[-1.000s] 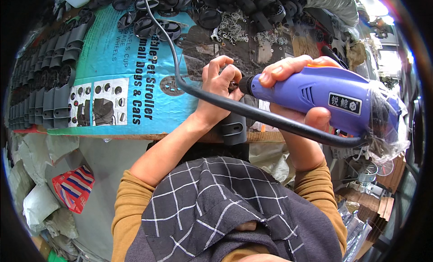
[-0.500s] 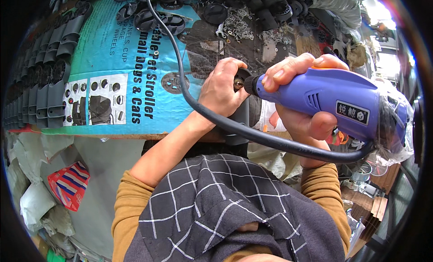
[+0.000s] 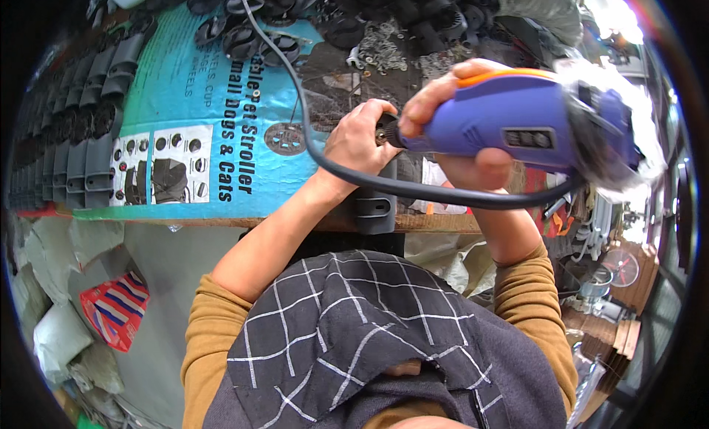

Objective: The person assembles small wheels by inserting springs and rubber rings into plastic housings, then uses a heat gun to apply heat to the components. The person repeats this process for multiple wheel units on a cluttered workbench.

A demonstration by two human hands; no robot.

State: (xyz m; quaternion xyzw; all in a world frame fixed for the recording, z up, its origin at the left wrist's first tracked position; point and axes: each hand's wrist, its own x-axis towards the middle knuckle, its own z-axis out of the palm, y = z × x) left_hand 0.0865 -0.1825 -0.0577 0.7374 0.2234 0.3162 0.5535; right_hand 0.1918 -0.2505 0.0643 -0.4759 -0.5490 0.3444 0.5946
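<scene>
My right hand [image 3: 461, 133] grips a blue corded power drill [image 3: 532, 122] with an orange top strip, its nose pointing left. Its black cable [image 3: 347, 170] loops under my hands and runs up to the far edge of the bench. My left hand [image 3: 362, 141] is closed around the drill's chuck [image 3: 385, 130] and presses down on a dark grey plastic part [image 3: 373, 207] that stands at the bench's near edge. The spot where the drill tip meets the part is hidden by my fingers.
A turquoise printed cardboard sheet [image 3: 199, 133] covers the wooden bench [image 3: 295, 223]. Rows of grey plastic parts [image 3: 81, 133] line its left side; black wheels and small hardware [image 3: 384, 22] pile at the back. Bags and a striped sack [image 3: 114, 311] lie on the floor at left.
The drill has risen and tilted so its rear end sits higher and nearer the camera. My left hand has slid slightly right along the chuck. The cable loop has shifted with it.
</scene>
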